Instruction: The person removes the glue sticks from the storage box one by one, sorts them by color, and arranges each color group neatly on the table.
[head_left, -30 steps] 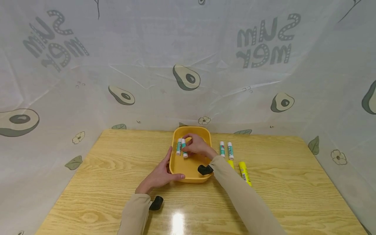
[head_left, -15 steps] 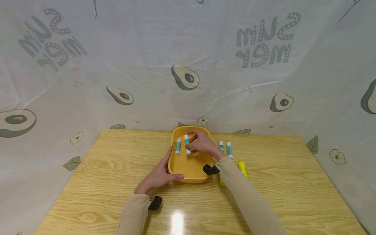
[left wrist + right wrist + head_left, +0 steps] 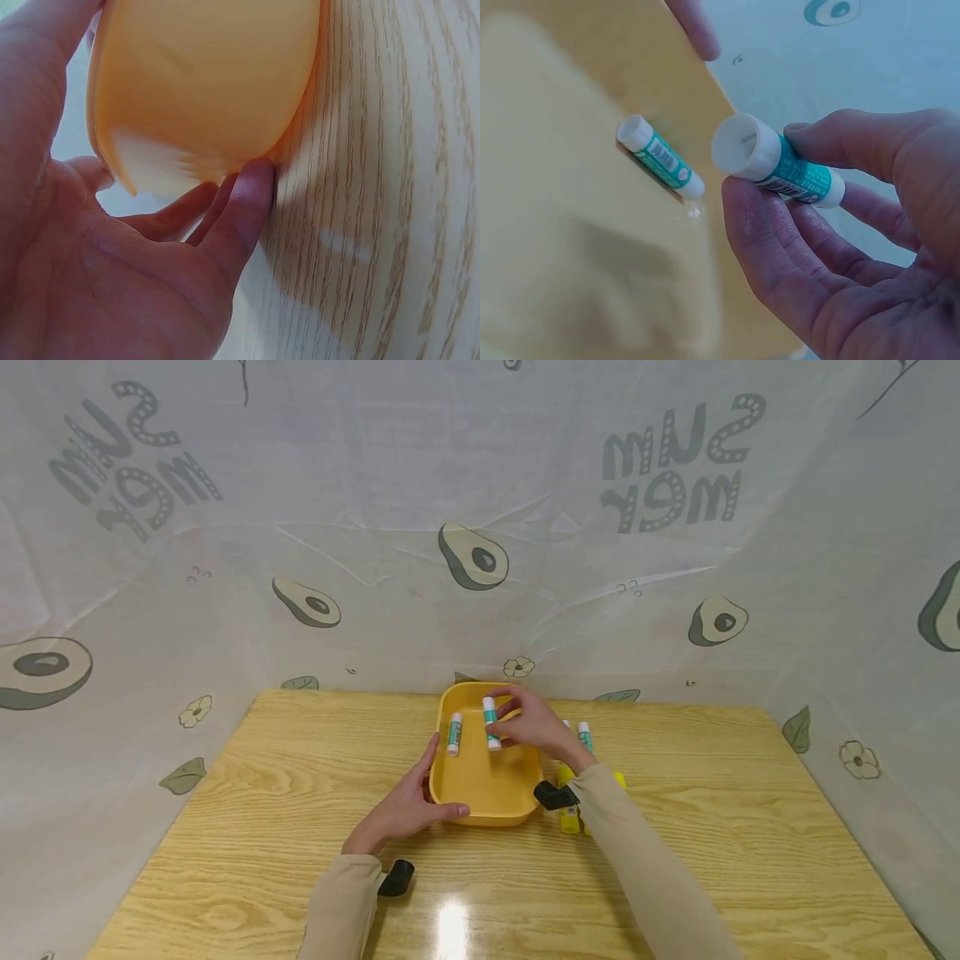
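Note:
In the head view my left hand (image 3: 408, 806) holds the near left corner of a yellow plastic tray (image 3: 480, 789), thumb over the front rim and fingers along the left wall. The left wrist view shows those fingers bent against the outer wall (image 3: 202, 75). With thumb and fingers, my right hand (image 3: 534, 722) pinches a white and green glue stick (image 3: 802, 176) by its middle, above the tray floor. Its white end faces the right wrist camera. A second glue stick (image 3: 454, 734) of the same kind lies in the tray near the left wall.
Right of the tray, two more white and green glue sticks lie on the wooden table (image 3: 262, 793); one (image 3: 585, 737) shows better than the other. Nearer, yellow tubes (image 3: 569, 820) are partly hidden by my right forearm. A printed curtain (image 3: 390, 610) hangs behind.
My right hand has lifted the glue stick from beside the other one and moved it rightward over the tray. My left hand has stayed on the tray corner.

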`<action>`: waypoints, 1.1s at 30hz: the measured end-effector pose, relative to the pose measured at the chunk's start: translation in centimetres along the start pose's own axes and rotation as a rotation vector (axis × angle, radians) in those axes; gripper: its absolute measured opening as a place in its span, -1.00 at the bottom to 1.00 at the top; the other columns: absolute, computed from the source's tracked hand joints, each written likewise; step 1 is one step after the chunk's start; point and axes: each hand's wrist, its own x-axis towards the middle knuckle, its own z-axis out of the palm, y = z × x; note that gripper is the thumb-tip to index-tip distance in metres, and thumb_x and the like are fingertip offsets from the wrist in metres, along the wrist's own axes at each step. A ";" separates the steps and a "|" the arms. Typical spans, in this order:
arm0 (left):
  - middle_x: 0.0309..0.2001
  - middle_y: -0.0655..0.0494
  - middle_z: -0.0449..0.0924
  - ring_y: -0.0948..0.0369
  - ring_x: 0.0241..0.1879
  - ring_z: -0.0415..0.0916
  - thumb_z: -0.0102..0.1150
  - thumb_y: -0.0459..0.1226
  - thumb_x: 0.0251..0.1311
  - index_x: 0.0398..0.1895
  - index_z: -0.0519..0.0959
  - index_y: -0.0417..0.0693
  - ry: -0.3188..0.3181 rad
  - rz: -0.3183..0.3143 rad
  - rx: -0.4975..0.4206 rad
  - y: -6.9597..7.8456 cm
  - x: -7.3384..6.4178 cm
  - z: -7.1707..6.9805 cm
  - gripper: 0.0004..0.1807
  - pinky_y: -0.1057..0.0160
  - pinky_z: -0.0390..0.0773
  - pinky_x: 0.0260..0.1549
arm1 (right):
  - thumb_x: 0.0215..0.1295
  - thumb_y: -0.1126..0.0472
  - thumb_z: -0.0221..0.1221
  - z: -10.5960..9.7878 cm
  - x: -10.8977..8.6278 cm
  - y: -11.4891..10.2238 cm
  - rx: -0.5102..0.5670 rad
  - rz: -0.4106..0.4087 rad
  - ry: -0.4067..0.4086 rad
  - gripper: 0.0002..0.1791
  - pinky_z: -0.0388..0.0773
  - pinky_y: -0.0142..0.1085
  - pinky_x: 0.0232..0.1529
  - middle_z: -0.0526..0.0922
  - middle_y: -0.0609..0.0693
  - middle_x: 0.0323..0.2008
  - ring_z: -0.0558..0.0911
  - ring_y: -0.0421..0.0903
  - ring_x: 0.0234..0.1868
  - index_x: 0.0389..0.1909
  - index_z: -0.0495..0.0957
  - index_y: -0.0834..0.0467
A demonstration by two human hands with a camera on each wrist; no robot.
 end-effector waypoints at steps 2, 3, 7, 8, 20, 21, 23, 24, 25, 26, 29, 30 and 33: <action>0.25 -0.17 0.53 0.12 0.03 0.67 0.50 -0.09 0.18 0.67 -0.42 0.31 0.007 -0.004 0.010 0.0 -0.1 0.0 0.34 0.32 0.61 0.01 | 0.33 0.30 0.33 -0.2 -0.2 0.1 -0.002 0.001 0.006 -0.38 0.70 0.06 -0.01 0.51 0.23 0.02 0.71 0.01 -0.20 0.39 0.38 0.12; 0.26 -0.17 0.53 0.12 0.03 0.67 0.50 -0.09 0.18 0.67 -0.42 0.31 0.010 -0.005 0.011 0.1 -0.1 0.0 0.34 0.31 0.61 0.02 | 0.33 0.30 0.33 -0.3 -0.3 0.1 -0.001 0.002 0.009 -0.38 0.70 0.06 -0.01 0.52 0.23 0.03 0.71 0.01 -0.20 0.39 0.38 0.11; 0.30 -0.17 0.50 0.12 0.05 0.66 0.50 -0.10 0.18 0.68 -0.43 0.27 0.015 -0.012 0.012 0.2 -0.2 0.1 0.34 0.26 0.62 0.06 | 0.33 0.30 0.33 -0.9 -0.9 0.3 0.008 0.005 0.015 -0.37 0.69 0.09 0.01 0.52 0.24 0.04 0.71 0.02 -0.18 0.40 0.37 0.09; 0.30 -0.17 0.50 0.11 0.05 0.66 0.50 -0.10 0.18 0.68 -0.42 0.26 0.016 -0.014 0.012 0.2 -0.2 0.1 0.34 0.25 0.62 0.07 | 0.34 0.30 0.33 -1.0 -1.0 0.3 0.005 0.005 0.018 -0.37 0.69 0.09 0.01 0.52 0.24 0.05 0.71 0.02 -0.18 0.40 0.37 0.10; 0.26 -0.24 0.51 0.09 0.07 0.64 0.50 -0.10 0.17 0.68 -0.42 0.22 0.005 0.002 0.029 0.1 -0.1 0.2 0.34 0.26 0.60 0.10 | 0.36 0.25 0.31 -3.5 -2.6 1.7 -0.011 0.001 0.062 -0.33 0.73 -0.03 -0.05 0.51 0.29 0.15 0.71 0.05 -0.12 0.45 0.32 0.11; 0.26 -0.23 0.51 0.09 0.07 0.64 0.50 -0.10 0.17 0.68 -0.42 0.22 0.006 0.001 0.026 0.1 -0.1 0.2 0.35 0.27 0.59 0.09 | 0.36 0.25 0.30 -3.7 -2.7 1.7 -0.009 -0.001 0.063 -0.33 0.73 0.00 -0.03 0.50 0.30 0.15 0.72 0.05 -0.12 0.46 0.32 0.12; 0.27 -0.23 0.50 0.09 0.08 0.64 0.51 -0.10 0.16 0.68 -0.42 0.22 0.009 -0.002 0.024 0.1 -0.1 0.2 0.35 0.30 0.59 0.08 | 0.37 0.25 0.30 -4.1 -3.1 1.8 -0.004 -0.003 0.063 -0.32 0.71 0.04 0.00 0.50 0.31 0.15 0.72 0.06 -0.12 0.46 0.31 0.14; 0.27 -0.23 0.50 0.09 0.08 0.64 0.51 -0.11 0.16 0.68 -0.42 0.23 0.010 -0.006 0.021 0.1 -0.1 0.2 0.35 0.30 0.59 0.08 | 0.37 0.25 0.29 -4.3 -3.2 1.9 -0.004 -0.002 0.065 -0.32 0.70 0.06 0.02 0.50 0.32 0.15 0.71 0.06 -0.10 0.46 0.30 0.15; 0.28 -0.22 0.50 0.09 0.09 0.64 0.51 -0.11 0.16 0.68 -0.42 0.23 0.011 -0.007 0.019 0.1 -0.1 0.2 0.35 0.31 0.59 0.08 | 0.37 0.25 0.29 -4.6 -3.3 2.0 -0.006 0.000 0.066 -0.32 0.69 0.08 0.03 0.49 0.32 0.15 0.71 0.06 -0.09 0.47 0.30 0.15; 0.28 -0.22 0.50 0.08 0.09 0.64 0.51 -0.11 0.16 0.68 -0.42 0.24 0.012 -0.008 0.015 0.1 -0.1 0.2 0.35 0.31 0.59 0.09 | 0.38 0.25 0.29 -4.8 -3.4 2.2 -0.007 0.004 0.069 -0.33 0.68 0.09 0.05 0.49 0.32 0.16 0.70 0.06 -0.08 0.46 0.30 0.15; 0.31 -0.23 0.48 0.07 0.11 0.64 0.51 -0.11 0.16 0.68 -0.41 0.26 0.020 -0.014 0.016 0.2 -0.2 0.2 0.35 0.25 0.60 0.12 | 0.39 0.23 0.28 -5.4 -3.6 2.7 -0.028 0.011 0.074 -0.33 0.68 0.09 0.06 0.49 0.32 0.17 0.69 0.07 -0.06 0.47 0.28 0.15; 0.31 -0.23 0.48 0.07 0.11 0.64 0.51 -0.11 0.16 0.68 -0.41 0.27 0.019 -0.014 0.018 0.2 -0.2 0.2 0.35 0.23 0.60 0.13 | 0.40 0.21 0.28 -5.6 -3.7 2.9 -0.037 0.016 0.080 -0.33 0.68 0.08 0.06 0.49 0.31 0.17 0.69 0.07 -0.06 0.47 0.29 0.15; 0.30 -0.24 0.48 0.07 0.11 0.63 0.50 -0.11 0.17 0.68 -0.41 0.27 0.017 -0.009 0.023 0.2 -0.2 0.2 0.34 0.15 0.60 0.17 | 0.40 0.19 0.29 -6.3 -4.1 3.5 -0.047 0.017 0.085 -0.30 0.69 0.07 0.05 0.48 0.33 0.18 0.69 0.07 -0.08 0.49 0.26 0.16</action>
